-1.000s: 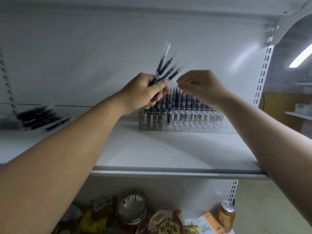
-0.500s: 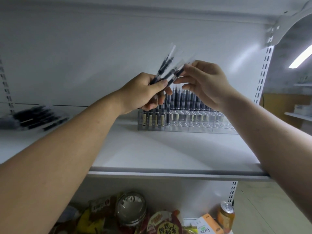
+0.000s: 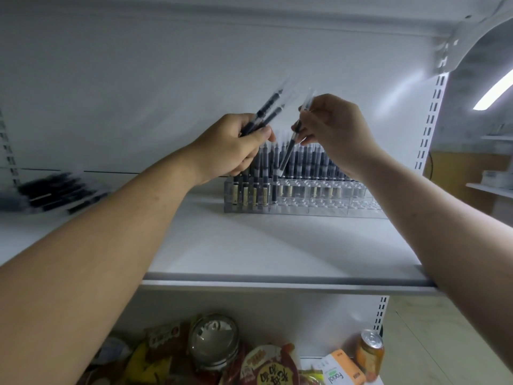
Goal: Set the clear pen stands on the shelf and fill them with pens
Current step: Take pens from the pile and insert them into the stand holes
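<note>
White shelf board (image 3: 277, 245), level, with a grey front lip. One clear pen stand (image 3: 319, 202) stands on it toward the back, right of centre, close to the rear panel. Black pens (image 3: 313, 162) stand upright in its rear rows; the front rows on the right side hold none. A heap of loose black pens (image 3: 58, 193) lies flat at the far left of the board, well apart from the stand; blurred, count not determinable.

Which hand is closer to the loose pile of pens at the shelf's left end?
Left. The left hand, gripping a bunch of pens, is up and right of the pile; the right hand, pinching a single pen, is farther right.
</note>
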Motion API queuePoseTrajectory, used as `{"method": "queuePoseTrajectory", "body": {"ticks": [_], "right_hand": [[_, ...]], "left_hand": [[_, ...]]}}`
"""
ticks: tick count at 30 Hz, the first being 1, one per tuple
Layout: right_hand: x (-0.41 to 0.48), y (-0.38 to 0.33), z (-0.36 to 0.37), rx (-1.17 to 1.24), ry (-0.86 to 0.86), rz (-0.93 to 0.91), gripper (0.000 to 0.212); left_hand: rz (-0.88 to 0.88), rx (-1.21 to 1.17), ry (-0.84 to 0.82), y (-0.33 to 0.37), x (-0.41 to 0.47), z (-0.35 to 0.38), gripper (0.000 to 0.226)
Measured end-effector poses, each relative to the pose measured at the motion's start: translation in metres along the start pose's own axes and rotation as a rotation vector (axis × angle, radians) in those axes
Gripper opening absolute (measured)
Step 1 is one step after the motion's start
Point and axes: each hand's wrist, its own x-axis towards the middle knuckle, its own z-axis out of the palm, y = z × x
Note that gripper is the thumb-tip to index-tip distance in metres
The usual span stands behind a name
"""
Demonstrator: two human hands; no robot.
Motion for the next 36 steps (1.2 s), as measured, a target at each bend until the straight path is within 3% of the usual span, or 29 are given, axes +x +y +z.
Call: {"method": "queuePoseTrajectory", "body": {"ticks": [7,17,26,36], "right_hand": [[-0.004,-0.004,0.006,-0.116,-0.093,-0.022,0.007],[-0.011,-0.006,0.015,-0.296,-0.297,-0.037,0.005],[-0.012,-0.008,0.02,-0.278,-0.332,-0.056,0.007],[-0.008,-0.004,0.018,-0.338,-0.319,0.108,0.014]], "left_hand": [[-0.037,-0.118,-0.015,0.001,0.001,-0.001,0.019],[-0.043,-0.087,0.02,0.002,0.0,0.001,0.021],[-0.046,-0.069,0.016,0.001,0.001,0.0,0.018],[-0.017,-0.042,0.045,0.0,0.002,0.0,0.023]]}}
